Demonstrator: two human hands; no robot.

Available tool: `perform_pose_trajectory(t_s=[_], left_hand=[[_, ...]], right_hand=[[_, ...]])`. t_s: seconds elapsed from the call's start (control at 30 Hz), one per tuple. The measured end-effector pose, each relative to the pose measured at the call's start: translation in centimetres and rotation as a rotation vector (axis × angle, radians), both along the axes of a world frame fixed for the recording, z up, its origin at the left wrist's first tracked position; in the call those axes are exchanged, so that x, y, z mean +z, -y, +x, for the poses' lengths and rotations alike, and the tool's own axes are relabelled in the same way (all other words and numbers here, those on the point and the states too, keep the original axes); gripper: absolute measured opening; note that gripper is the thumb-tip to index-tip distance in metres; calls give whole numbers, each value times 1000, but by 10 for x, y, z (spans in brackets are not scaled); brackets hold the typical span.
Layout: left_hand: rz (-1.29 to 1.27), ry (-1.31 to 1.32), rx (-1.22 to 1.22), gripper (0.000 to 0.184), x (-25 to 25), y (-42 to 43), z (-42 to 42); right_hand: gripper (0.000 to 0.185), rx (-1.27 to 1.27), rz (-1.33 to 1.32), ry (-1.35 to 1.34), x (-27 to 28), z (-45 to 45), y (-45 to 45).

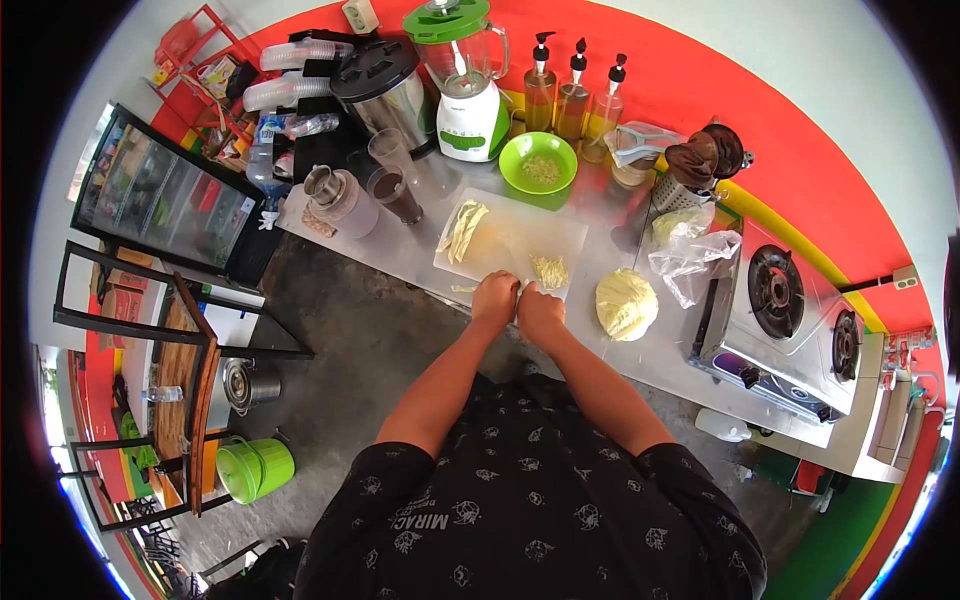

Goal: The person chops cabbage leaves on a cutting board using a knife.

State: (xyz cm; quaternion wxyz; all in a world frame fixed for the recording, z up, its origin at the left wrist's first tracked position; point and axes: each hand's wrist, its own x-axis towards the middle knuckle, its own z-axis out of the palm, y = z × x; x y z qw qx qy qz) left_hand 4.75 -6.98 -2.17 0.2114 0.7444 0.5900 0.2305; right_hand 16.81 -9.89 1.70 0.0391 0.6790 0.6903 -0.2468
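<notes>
Both my hands meet at the front edge of the white cutting board (500, 225). My left hand (495, 298) is closed, its fingers curled together. Beside it my right hand (541, 310) is closed too. Something small and pale shows between them, too small to name. Pale leafy strips (464, 232) lie on the left of the board, and a pile of shredded pieces (549, 270) sits on its right, just beyond my right hand. A cut cabbage (627, 304) rests on the metal counter to the right. Behind the board stands a green bowl (538, 164) with chopped bits inside.
A blender (467, 115) and pump bottles (573, 98) line the wall. Left of the board stand a glass of dark liquid (394, 196) and a jug (342, 203). A plastic bag (693, 260) and a gas stove (785, 300) are at the right.
</notes>
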Motion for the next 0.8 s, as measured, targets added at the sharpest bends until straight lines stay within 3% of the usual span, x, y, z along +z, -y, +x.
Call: perform_pose_trajectory(t_s=[0.2,0.27,0.47,0.57,0.8], left_hand=[[6,3,10,14,3,-1,1],[10,9,-7,14,6,1,-1],[18,50,2,13,-4,-1,-2],[-4,30,-6,13,4,1,-1],[40,42,-12,13,-4,2,-2]], right_hand=[[30,86,-32,32,10,-1,8],[32,-40,6,-21,-8,-3,7],[32,100,-32,42,28,2,6],[32,-21,-82,2,7,-3,9],[33,39,-47,60,5,-1,-1]])
